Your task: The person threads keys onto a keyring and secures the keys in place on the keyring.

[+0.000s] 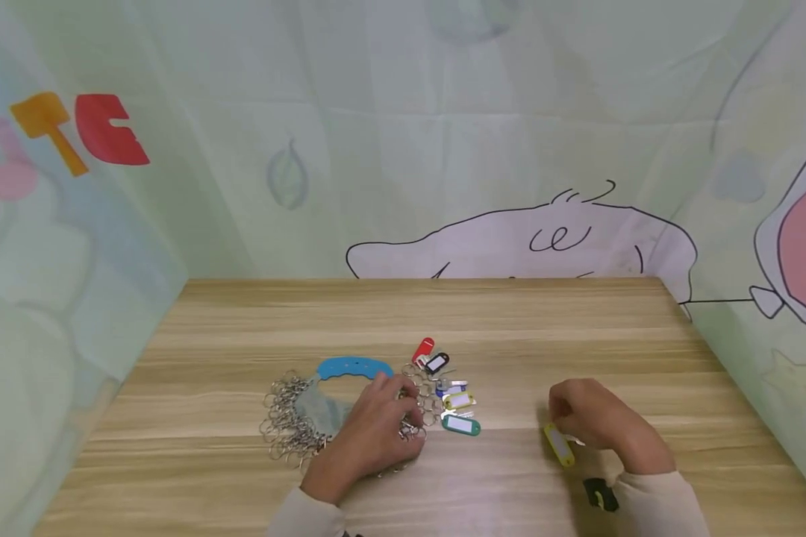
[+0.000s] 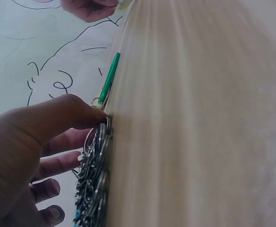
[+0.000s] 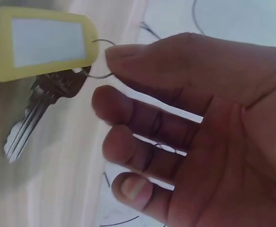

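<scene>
My right hand (image 1: 594, 414) pinches the thin ring of a yellow key tag (image 3: 48, 45) between thumb and index finger. A silver key (image 3: 45, 99) hangs from that ring beside the tag. In the head view this yellow tag is low over the right side of the table. My left hand (image 1: 379, 425) rests at a bunch of metal key rings (image 2: 93, 175), thumb tip at the nearest ring, the other fingers loosely bent and spread behind. A blue curved handle (image 1: 352, 366) lies beyond that hand, partly covered by its fingers, with more metal rings (image 1: 289, 418) fanned out on the left.
Right of my left hand lie keys with a red tag (image 1: 424, 348), a black tag (image 1: 437, 363), a blue tag (image 1: 451, 389), another yellow tag (image 1: 459, 400) and a green tag (image 1: 461, 425). The wooden table (image 1: 510, 313) meets a printed cloth backdrop (image 1: 389, 149) at its far edge.
</scene>
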Motion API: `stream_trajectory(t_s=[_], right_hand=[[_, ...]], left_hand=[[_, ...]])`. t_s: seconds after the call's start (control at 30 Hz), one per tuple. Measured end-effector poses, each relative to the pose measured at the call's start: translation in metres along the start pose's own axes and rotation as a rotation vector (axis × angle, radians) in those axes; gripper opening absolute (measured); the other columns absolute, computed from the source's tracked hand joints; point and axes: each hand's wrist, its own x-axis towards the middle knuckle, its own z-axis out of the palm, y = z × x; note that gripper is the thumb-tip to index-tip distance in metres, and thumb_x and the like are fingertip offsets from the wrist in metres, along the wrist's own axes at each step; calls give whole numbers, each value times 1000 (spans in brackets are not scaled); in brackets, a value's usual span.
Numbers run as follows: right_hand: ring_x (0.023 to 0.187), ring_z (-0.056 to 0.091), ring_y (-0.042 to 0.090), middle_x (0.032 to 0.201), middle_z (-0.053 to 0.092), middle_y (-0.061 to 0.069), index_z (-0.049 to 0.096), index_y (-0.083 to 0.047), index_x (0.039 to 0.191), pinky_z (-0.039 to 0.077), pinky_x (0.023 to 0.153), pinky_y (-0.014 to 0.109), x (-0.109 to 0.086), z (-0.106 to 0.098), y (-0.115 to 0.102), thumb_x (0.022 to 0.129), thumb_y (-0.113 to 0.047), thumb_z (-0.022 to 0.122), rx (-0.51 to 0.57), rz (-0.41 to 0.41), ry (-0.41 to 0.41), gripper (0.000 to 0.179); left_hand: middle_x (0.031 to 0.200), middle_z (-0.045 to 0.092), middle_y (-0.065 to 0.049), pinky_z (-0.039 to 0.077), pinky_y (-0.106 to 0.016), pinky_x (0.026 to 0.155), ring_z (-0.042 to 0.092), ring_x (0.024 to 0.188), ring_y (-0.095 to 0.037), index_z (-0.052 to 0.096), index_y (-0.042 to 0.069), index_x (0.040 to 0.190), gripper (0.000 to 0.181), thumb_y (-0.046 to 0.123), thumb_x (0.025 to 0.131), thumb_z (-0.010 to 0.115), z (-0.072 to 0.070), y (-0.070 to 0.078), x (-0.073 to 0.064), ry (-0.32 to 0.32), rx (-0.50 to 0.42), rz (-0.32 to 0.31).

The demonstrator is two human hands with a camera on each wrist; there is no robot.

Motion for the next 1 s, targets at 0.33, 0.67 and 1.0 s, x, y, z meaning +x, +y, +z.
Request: stream_trajectory(t_s=[0.33, 0.67, 1.0], right_hand=[[63, 48, 9, 76, 53, -7, 61, -16, 81, 43, 55, 29, 18, -7, -34, 87, -3, 69, 60, -178, 173, 16], [76, 54, 15, 82, 57, -7, 61, -15, 85, 46, 64, 32, 41, -3, -66, 88, 1, 68, 165, -275, 295, 18], [77, 55, 16, 82, 58, -5, 62, -13, 86, 46, 64, 32, 53, 2, -84, 89, 0, 68, 224, -298, 263, 15]], left_hand=[[121, 57, -2, 40, -40, 89, 46, 103, -24, 69, 23, 82, 20, 32, 73, 85, -4, -3, -4, 8, -42, -4], [120, 57, -2, 39, -40, 90, 44, 103, -21, 69, 24, 78, 10, 23, 76, 79, -3, 1, -3, -23, -35, -9], [116, 60, -3, 40, -35, 85, 43, 100, -19, 61, 24, 68, 20, 20, 80, 77, 0, 10, 3, 39, 71, -42]])
